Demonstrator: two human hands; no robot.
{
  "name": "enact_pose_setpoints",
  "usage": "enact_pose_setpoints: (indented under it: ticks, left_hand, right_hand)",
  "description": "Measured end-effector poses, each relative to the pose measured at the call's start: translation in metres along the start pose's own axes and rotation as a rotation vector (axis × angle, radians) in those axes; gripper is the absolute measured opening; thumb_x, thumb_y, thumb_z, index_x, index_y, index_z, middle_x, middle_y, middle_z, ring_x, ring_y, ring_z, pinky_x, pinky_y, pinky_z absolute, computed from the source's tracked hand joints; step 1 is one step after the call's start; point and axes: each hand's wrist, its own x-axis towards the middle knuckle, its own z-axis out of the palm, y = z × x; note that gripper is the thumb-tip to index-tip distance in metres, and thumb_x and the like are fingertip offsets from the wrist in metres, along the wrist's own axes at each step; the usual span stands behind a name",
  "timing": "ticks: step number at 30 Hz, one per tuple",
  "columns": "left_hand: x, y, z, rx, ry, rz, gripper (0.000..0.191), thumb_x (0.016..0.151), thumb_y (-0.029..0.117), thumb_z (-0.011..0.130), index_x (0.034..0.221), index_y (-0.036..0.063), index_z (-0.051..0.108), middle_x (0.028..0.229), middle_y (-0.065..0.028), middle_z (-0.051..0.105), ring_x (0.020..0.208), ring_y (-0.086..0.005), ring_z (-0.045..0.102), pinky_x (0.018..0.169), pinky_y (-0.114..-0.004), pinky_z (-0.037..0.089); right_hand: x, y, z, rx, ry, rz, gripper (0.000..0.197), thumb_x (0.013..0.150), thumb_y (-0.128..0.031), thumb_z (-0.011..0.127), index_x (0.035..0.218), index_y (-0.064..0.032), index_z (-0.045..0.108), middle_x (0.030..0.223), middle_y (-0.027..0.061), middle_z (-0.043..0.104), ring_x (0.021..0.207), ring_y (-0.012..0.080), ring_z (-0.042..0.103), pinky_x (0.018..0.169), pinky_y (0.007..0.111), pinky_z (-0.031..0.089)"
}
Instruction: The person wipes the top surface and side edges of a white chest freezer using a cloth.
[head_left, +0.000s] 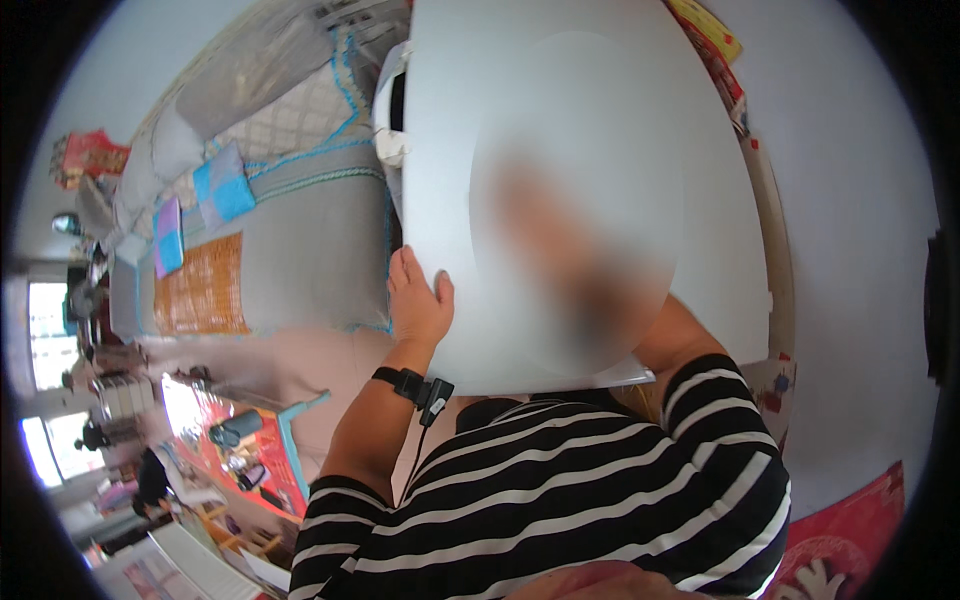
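Observation:
A large smooth white panel or tabletop fills the middle of the head view. My left hand lies at its left edge, the thumb spread from the fingers and nothing seen held. That wrist bears a black strap with a small device and a cable. My right hand is over the white surface inside a heavily blurred oval; its fingers, and whether it holds anything, cannot be made out. A dark blurred patch lies around the right wrist.
A grey covered sofa with blue trim and an orange woven mat stands at left. Lower left is a red-topped table bearing several things; a person is beyond. A wall rises at right.

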Motion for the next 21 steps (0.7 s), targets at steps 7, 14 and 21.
enact_pose_setpoints:
  ticks: [7,14,21]
  left_hand:
    - [-0.004,-0.006,0.004,-0.028,0.041,0.036,0.066,0.091,0.027,0.055,0.141,-0.0081,0.03,0.142,-0.0279,0.034,0.125,-0.0461,0.04,0.103,-0.05,0.037]
    - [0.003,0.002,-0.005,-0.078,0.002,0.029,0.066,0.092,0.027,0.056,0.141,-0.0085,0.03,0.141,-0.0286,0.034,0.126,-0.0445,0.04,0.104,-0.048,0.037]
    - [0.003,0.0,-0.004,-0.044,-0.016,-0.012,0.067,0.092,0.025,0.055,0.141,-0.0094,0.028,0.142,-0.0289,0.032,0.125,-0.0451,0.039,0.104,-0.048,0.037]
  right_hand:
    - [0.05,0.009,0.005,0.11,0.102,-0.192,0.023,0.094,-0.016,0.046,0.11,-0.0172,0.063,0.114,0.0052,0.062,0.107,0.0219,0.06,0.099,0.053,0.04]
    - [0.023,0.224,-0.011,-0.283,0.044,0.692,0.041,0.094,-0.018,0.042,0.132,-0.0054,0.048,0.141,0.0174,0.046,0.131,0.0374,0.043,0.105,0.048,0.041]
    - [0.013,0.054,-0.039,0.053,-0.341,0.181,0.041,0.092,-0.016,0.045,0.132,-0.0049,0.049,0.122,0.0161,0.062,0.11,0.0311,0.062,0.09,0.04,0.052]
